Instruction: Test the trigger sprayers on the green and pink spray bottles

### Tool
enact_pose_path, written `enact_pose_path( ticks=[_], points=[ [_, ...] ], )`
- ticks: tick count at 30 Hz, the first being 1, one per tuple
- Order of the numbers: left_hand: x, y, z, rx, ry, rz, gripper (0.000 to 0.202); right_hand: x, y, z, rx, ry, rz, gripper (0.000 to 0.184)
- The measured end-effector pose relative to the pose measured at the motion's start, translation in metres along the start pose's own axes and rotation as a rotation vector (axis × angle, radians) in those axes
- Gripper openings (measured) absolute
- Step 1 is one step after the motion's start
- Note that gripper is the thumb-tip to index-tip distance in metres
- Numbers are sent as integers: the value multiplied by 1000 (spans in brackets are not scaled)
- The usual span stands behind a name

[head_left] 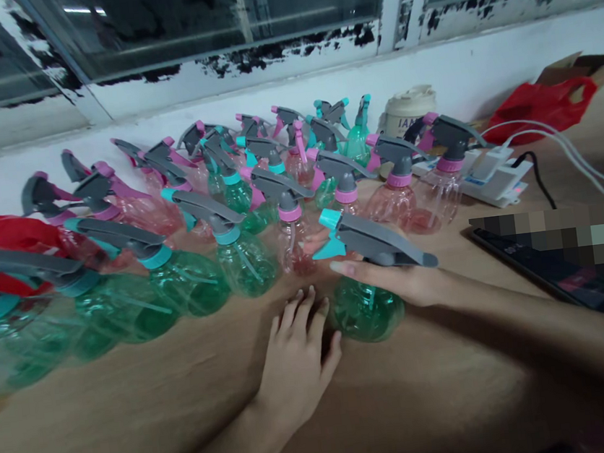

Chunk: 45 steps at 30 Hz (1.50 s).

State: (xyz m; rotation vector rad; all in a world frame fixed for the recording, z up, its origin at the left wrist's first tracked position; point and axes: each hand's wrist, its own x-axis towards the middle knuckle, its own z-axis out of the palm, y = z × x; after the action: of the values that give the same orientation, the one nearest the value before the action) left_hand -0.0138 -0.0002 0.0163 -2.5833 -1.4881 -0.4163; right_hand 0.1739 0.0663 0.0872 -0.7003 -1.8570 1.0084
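Note:
A green spray bottle (369, 310) with a grey and turquoise trigger head stands on the table, slightly tilted. My right hand (395, 278) is closed round its neck, under the grey head. To its left, my left hand (298, 343) lies palm down on the tabletop, fingers stretched out and apart, holding nothing. Just beyond its fingertips stand a pink spray bottle (293, 242) and another green spray bottle (246, 265). Part of my right hand's fingers is hidden behind the spray head.
Several green and pink spray bottles fill the table's back and left, before a white wall (480, 68). At right lie a black phone (552, 267), a white power strip (498, 179) with cables, and a red bag (540, 112). A beige tub (408, 109) stands behind.

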Motion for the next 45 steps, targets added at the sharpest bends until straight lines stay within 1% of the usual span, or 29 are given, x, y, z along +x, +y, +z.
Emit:
enact_pose_path(
  ticks=[4,7,10,12,16,20,23,27,30,33,37,42,45],
  points=[
    [-1,0,0,-9,-3,-8,36,-1,-1,2,22,-1,58,32],
    [-1,1,2,-11,8,-11,35,-3,2,3,70,-32,78,36],
    [-1,0,2,-7,15,-5,34,-2,2,3,113,-47,68,34],
    [0,0,1,-6,13,5,35,-1,0,3,100,-22,50,31],
    [1,-1,-1,-8,20,22,37,2,-4,5,6,40,34,26],
    [1,-1,-1,-22,41,33,36,1,-4,5,-98,56,24,24],
    [1,-1,0,-16,48,34,36,1,-6,4,-129,69,5,24],
    [0,-1,1,-5,35,24,36,2,-7,3,-110,89,-41,25],
    [0,-1,0,2,26,22,36,1,-5,4,-43,69,-16,19],
    [-1,-1,0,-5,16,16,36,0,-2,4,-11,63,4,25],
    [0,-1,0,-16,12,14,34,-3,0,4,-19,78,9,28],
    [0,-1,0,-22,5,14,35,-3,0,4,-79,103,40,20],
    [0,0,-1,-17,1,13,36,-3,-1,4,-66,87,10,21]
  ],
)
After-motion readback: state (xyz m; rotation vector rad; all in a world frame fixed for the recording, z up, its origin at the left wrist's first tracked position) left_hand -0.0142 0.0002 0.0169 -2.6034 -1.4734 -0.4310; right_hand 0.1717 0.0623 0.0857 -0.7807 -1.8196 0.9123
